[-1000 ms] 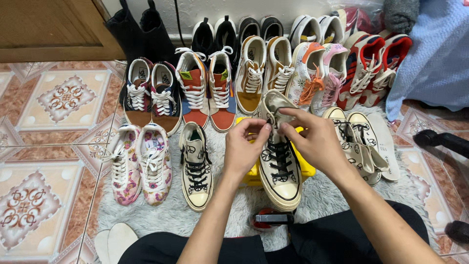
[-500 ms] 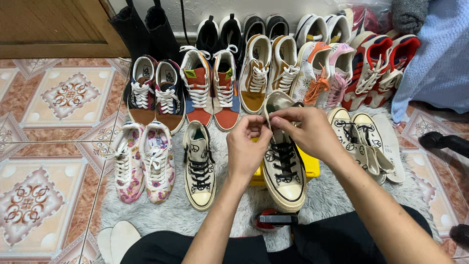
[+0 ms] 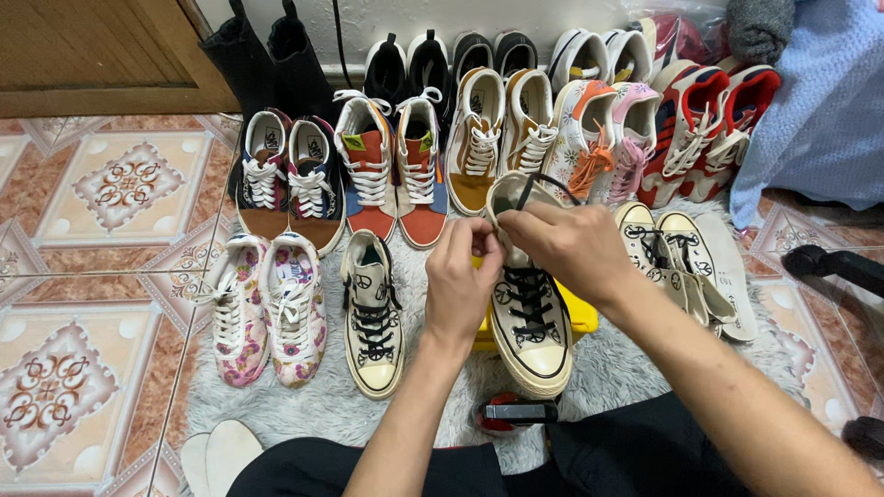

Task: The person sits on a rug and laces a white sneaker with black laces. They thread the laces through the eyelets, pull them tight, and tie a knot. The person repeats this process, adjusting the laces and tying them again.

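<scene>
Even, bright indoor light from above, with soft short shadows under the shoes and forearms, faint sheen on the floor tiles [image 3: 101, 184], sharp focus across the centre, and mild wide-angle stretching toward the edges and corners

The only package in sight is a bright yellow box [image 3: 583, 317], flat and rectangular, lying on the grey shaggy rug [image 3: 635, 359] near its front middle; a cream high-top sneaker rests on it, so just its right corner and a sliver at its left side show.

Small labels sit on several shoes along the rug's back edge: white rectangular tongue tags [image 3: 268, 138] with dark print on the navy-and-brown pair at the back left, a yellow-green tag [image 3: 354, 143] on the tongue of the orange-red pair beside them, and pale insole patches [image 3: 478, 101] inside the mustard pair. No signs or screens appear.
</scene>
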